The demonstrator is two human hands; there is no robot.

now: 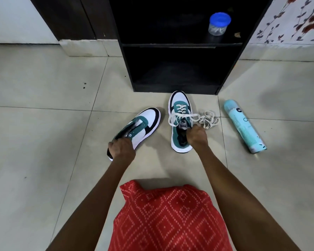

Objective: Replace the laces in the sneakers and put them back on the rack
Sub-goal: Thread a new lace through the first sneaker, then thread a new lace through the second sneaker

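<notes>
The left hand (121,149) gripped the heel of the unlaced sneaker (143,124), which was tilted sideways. The right hand (197,135) clutched the second sneaker (179,113) near its tongue. That shoe stood on the floor (43,142) just before the black rack (179,88), its cream laces (208,119) trailing loose to the right.

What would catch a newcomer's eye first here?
The left hand grips the heel of an unlaced sneaker, tilted; the right hand holds the half-laced sneaker in front of the black rack. Loose laces trail beside it, near a spray can lying on the floor.
</notes>
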